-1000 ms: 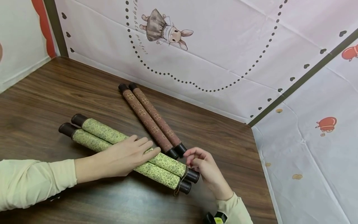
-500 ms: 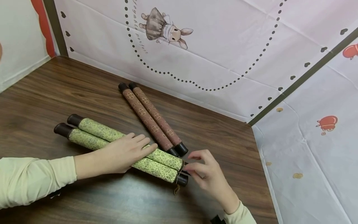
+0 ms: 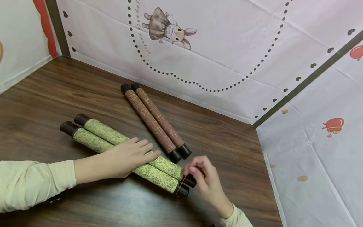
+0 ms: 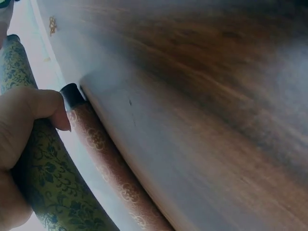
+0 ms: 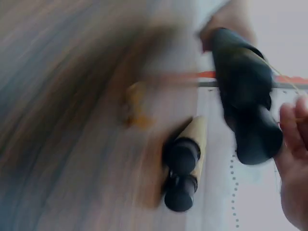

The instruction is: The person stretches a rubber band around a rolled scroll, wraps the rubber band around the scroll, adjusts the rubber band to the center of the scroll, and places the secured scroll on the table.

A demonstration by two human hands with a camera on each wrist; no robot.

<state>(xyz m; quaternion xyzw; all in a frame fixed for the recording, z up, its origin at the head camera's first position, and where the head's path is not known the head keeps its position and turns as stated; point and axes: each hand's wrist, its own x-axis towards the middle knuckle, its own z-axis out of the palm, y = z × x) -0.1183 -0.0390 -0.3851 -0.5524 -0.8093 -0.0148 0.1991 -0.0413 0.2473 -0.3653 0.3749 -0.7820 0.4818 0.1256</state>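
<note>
A green floral scroll [image 3: 157, 177], made up of two side-by-side rolls with dark end knobs, lies slantwise in the head view. Across its middle my left hand [image 3: 124, 159] grips it from above; the left wrist view shows a thumb and finger bent around the green roll [image 4: 53, 178]. At the scroll's right end my right hand [image 3: 208, 179] pinches a thin cord [image 3: 183, 180] looped around the rolls near the knobs. The right wrist view is blurred, but the cord stretches from the dark scroll end [image 5: 245, 82] to my fingertips.
Behind it lies a brown scroll [image 3: 153, 121] of two rolls with gold flower medallions and black knobs, one end close to my right hand. The dark wooden table [image 3: 113, 205] meets a printed fabric wall [image 3: 227, 47] at the back and another at the right.
My right hand lifted off the scroll's right end, then came back with finger and thumb closed on the cord. The green scroll shifted slightly left, then right again under my left hand.
</note>
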